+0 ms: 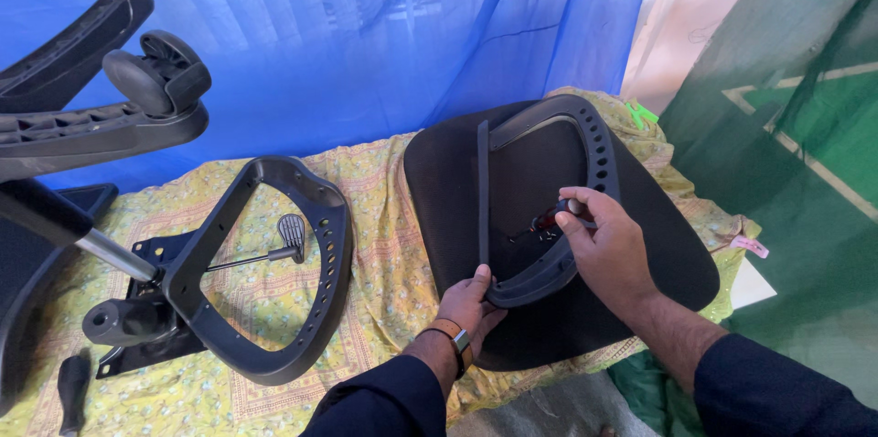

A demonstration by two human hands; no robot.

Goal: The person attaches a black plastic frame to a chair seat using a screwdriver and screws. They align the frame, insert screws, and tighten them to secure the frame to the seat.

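The right hand [608, 250] grips a red-handled screwdriver [555, 217] pointing toward 8 o'clock inside the armrest frame [549, 190], whose 6 o'clock corner the left hand [471, 302] clasps.

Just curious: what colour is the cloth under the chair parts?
Yellow-green floral cloth, seen in the head view.

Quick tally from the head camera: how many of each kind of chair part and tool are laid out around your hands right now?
Armrest frames: 2, one lying on the cloth, one held by the left hand
Seat cushion: 1
Wheeled base: 1
Seat mechanism plate: 1
Screwdrivers: 2, one in the right hand, one at the lower left
Total: 7
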